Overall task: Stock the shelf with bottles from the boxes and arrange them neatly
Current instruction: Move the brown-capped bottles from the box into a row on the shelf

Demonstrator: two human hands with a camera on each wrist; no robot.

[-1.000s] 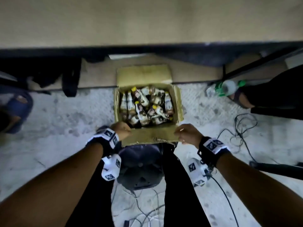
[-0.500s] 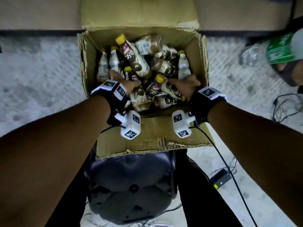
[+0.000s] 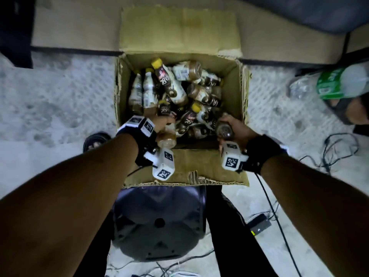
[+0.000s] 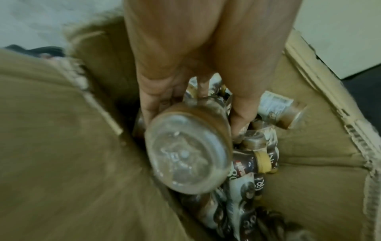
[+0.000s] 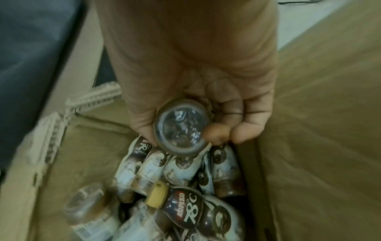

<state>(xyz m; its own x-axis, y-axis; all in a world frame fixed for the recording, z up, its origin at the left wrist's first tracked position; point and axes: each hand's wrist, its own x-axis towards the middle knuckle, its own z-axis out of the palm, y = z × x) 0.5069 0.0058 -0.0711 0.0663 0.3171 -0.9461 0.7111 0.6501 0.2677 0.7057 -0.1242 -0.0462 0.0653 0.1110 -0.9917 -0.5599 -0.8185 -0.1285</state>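
Observation:
An open cardboard box (image 3: 233, 90) on the floor holds several small coffee bottles with yellow caps, lying jumbled. My left hand (image 3: 162, 124) grips one bottle (image 3: 166, 136) at the box's near left corner, its clear base (image 4: 187, 153) turned toward the wrist camera. My right hand (image 3: 235, 126) holds another bottle (image 3: 224, 129) at the near right corner, fingers (image 5: 245, 130) curled round it and its base (image 5: 181, 128) facing the camera. More bottles (image 5: 185, 195) lie below both hands.
The box's near flap (image 3: 195, 164) folds out toward me, the far flap (image 3: 179, 29) stands up against a low ledge. A dark round stool (image 3: 159, 224) sits between my legs. Cables (image 3: 335, 148) trail at right. Another person's hand holds a green-labelled bottle (image 3: 337, 82) at far right.
The view has closed in on the box. Both hands went from the near flap into the box, and each has taken hold of a bottle and lifted it toward the near edge.

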